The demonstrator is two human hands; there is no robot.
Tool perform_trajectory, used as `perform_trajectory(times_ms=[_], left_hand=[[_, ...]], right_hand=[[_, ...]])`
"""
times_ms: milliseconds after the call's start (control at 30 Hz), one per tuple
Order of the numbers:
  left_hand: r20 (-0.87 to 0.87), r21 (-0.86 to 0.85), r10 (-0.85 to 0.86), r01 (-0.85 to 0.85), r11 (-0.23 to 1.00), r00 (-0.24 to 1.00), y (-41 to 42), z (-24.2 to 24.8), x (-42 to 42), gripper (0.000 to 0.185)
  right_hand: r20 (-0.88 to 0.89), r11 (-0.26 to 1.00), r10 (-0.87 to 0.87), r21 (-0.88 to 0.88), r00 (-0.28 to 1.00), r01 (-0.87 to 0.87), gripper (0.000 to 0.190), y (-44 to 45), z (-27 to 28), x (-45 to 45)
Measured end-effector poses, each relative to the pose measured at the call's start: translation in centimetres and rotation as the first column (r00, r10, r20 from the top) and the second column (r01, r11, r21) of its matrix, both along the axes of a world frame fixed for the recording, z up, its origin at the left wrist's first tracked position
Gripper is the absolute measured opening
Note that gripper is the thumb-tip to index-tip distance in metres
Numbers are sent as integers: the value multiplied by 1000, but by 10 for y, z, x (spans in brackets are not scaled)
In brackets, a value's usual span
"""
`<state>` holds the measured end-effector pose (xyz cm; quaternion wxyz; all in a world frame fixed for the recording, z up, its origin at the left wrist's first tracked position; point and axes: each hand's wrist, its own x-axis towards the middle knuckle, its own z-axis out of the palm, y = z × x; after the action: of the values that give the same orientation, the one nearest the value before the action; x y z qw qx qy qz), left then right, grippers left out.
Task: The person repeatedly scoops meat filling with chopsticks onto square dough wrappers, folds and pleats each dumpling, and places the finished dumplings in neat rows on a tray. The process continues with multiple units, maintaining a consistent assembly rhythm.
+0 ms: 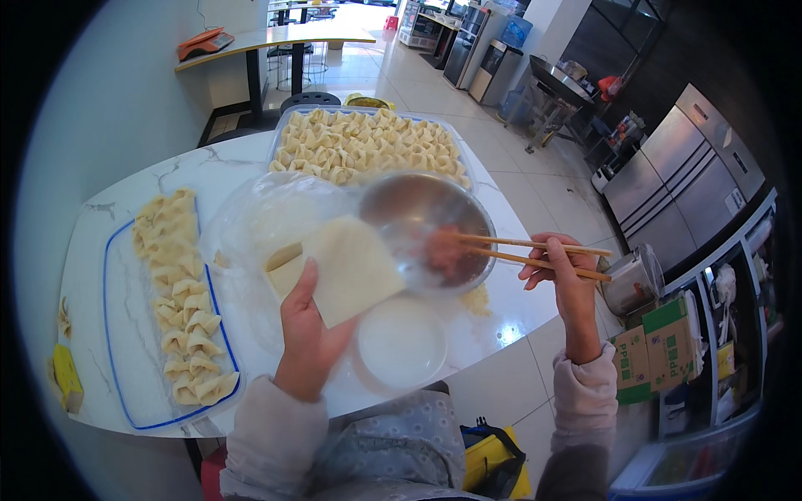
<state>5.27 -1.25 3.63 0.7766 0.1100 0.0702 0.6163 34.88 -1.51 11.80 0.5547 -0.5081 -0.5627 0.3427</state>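
Observation:
My left hand [313, 332] holds square dough wrappers [354, 269], with the thumb on top. In my right hand [564, 269] is a pair of wooden chopsticks [526, 241], their tips at the reddish meat filling [446, 253] inside a steel bowl [391, 194]. Just below that bowl stands a white bowl [402, 343]. Folded wontons fill a clear plastic tray [274, 145] at the back of the table. More folded wontons [188, 300] lie along the right side of a blue-rimmed tray [105, 300] on the left.
A clear plastic bag [235, 213] spreads over the marble-patterned table [501, 313] behind my left hand. Yellowish crumbs [477, 300] lie beside the steel bowl. A yellow box [66, 376] sits at the table's left edge. A steel pot [633, 282] and cardboard boxes [648, 354] stand at right.

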Motion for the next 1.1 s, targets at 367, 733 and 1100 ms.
perform_trajectory(times_ms=[367,733,1100], left_hand=[[48,-46,-22,24,999,999,3,0,2,45],[61,-91,-43,48,995,997,4,-1,0,45],[78,-69,-36,41,997,996,4,-2,1,47]], right_hand=[[76,999,26,-21,997,-24,21,5,-3,-16],[-13,998,-51,19,999,51,27,14,-33,-12],[-448,994,-23,87,894,69,28,-13,-51,-12]])
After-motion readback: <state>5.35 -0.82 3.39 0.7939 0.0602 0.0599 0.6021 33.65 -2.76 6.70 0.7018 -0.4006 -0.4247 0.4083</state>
